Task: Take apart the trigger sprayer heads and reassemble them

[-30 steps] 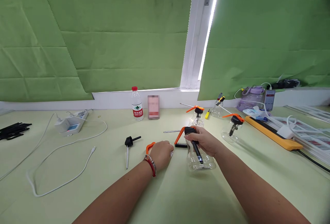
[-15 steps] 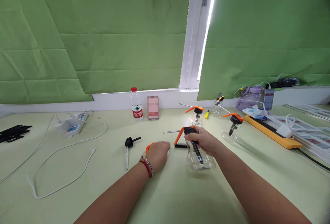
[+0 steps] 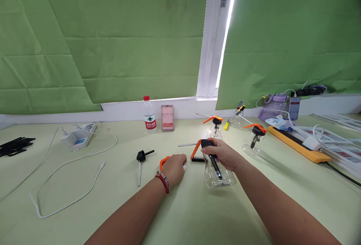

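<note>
My right hand (image 3: 224, 154) is wrapped round the neck of a clear plastic spray bottle (image 3: 210, 179). The bottle leans on the table, with a black head, an orange trigger (image 3: 195, 150), a metal rod pointing left and a black tube inside. My left hand (image 3: 174, 169) is closed low over the table, left of the bottle. A bit of something white (image 3: 184, 168) shows at its fingers; what they hold is hidden. An orange part (image 3: 163, 162) lies beside the left hand, partly covered by it. Further left is a black nozzle piece (image 3: 141, 156) with a metal rod.
Two other bottles with orange triggers (image 3: 216, 134) (image 3: 255, 139) stand behind and to the right. A water bottle (image 3: 150, 115) and a pink box (image 3: 167, 118) are at the back. White cables (image 3: 76, 158) and a power strip (image 3: 80, 137) lie left; an orange-edged bar (image 3: 299, 147) lies right.
My left hand has shifted and turned slightly, so more of the orange part and the white bit show. The right hand and the spray bottle stay almost where they were.
</note>
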A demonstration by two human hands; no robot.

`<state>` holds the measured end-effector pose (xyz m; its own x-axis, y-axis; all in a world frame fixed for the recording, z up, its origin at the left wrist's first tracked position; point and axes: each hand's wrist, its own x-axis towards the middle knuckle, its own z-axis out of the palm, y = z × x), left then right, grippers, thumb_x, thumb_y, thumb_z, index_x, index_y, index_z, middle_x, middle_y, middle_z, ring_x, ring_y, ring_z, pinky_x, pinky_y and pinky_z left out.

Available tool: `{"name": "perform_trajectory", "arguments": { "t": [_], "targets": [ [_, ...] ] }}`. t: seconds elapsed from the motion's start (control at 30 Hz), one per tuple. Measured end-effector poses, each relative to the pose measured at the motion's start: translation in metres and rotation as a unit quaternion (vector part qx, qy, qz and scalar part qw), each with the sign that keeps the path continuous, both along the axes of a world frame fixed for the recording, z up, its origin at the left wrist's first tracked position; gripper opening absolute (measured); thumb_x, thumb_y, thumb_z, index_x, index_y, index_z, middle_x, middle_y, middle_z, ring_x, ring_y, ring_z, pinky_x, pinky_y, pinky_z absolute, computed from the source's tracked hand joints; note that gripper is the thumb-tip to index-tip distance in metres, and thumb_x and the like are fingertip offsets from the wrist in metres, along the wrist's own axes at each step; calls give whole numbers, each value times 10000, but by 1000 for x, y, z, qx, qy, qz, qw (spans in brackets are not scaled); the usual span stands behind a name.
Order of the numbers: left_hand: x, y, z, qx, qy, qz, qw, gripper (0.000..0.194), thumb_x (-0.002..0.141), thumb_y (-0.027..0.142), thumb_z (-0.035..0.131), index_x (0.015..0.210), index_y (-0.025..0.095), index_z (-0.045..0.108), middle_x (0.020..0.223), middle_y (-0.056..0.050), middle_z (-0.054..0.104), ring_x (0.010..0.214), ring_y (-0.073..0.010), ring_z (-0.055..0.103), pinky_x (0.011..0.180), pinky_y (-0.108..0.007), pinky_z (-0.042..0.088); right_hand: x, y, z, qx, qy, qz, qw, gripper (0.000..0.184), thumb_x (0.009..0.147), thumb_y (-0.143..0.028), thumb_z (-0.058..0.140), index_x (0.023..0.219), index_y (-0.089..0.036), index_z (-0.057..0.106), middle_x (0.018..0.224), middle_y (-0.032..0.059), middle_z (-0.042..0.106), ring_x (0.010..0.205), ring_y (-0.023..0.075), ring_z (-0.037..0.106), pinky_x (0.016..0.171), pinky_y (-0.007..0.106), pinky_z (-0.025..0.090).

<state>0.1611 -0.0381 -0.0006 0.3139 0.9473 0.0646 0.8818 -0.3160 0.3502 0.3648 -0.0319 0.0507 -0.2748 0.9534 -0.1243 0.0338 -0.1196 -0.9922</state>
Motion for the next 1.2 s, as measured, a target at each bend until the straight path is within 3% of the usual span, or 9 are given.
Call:
{"name": "perform_trajectory", "arguments": {
  "t": [0.23,0.43,0.6,0.7,0.77,0.87,1.03,1.1,1.2],
  "targets": [
    [1,-3,7,4,-37,15,999,83,764,155,486,795,198,549,776,-17,635,705,-164,557,578,-240,337,-1,-1,0,-1,8,-5,1000,285,629,-277,705,810,-185,505,582,-61,470,482,77,428,412,199,261],
    [-22,-6,30,-12,-84,21,996,155,741,80,442,782,182,551,778,-40,621,680,-162,543,568,-247,362,-2,-2,1,-1,-2,-12,1000,294,632,-285,702,821,-180,503,597,-56,459,481,76,418,415,202,267],
    [-35,-31,51,-74,-129,-31,988,176,773,144,427,798,196,593,772,-21,624,657,-150,564,563,-244,417,-8,-10,7,7,-29,-15,999,303,642,-297,705,859,-192,521,672,-36,520,563,103,494,459,211,344],
    [-30,-54,59,-146,-274,-69,948,159,774,192,497,919,189,561,891,-45,618,799,-168,585,695,-285,464,-18,-19,8,39,-42,-12,998,322,649,-337,713,860,-195,515,666,-37,514,568,114,501,471,228,380],
    [-25,-67,62,-168,-355,-71,917,354,768,225,555,1112,201,476,1060,-84,569,943,-189,569,789,-322,469,-28,-27,6,70,-59,-6,996,357,661,-386,714,891,-199,515,674,-35,508,565,118,492,466,234,390],
    [-17,-81,66,-171,-411,-79,892,685,725,222,638,1321,250,299,1218,-121,488,1093,-226,500,876,-369,445,-44,-43,6,137,-77,19,987,385,695,-434,697,953,-206,526,760,-6,548,639,136,516,523,247,418],
    [-13,-90,67,-188,-469,-65,861,955,661,211,714,1403,265,115,1363,-155,366,1231,-269,395,898,-365,448,-61,-69,11,217,-53,139,965,290,826,-382,574,1073,-236,535,908,24,573,741,146,519,647,274,443],
    [-17,-90,67,-180,-497,-53,847,957,645,207,732,1392,258,137,1330,-147,404,1210,-264,425,919,-367,438,-61,-72,12,220,-43,170,960,300,832,-348,566,1113,-248,536,920,24,554,731,139,503,652,276,448],
    [-26,-88,68,-144,-527,-29,837,745,677,232,719,1300,244,311,1137,-93,537,1046,-225,539,882,-354,446,-56,-67,11,194,-5,187,963,370,809,-331,593,1163,-248,529,968,34,535,714,125,487,632,274,462]
  ]
}}
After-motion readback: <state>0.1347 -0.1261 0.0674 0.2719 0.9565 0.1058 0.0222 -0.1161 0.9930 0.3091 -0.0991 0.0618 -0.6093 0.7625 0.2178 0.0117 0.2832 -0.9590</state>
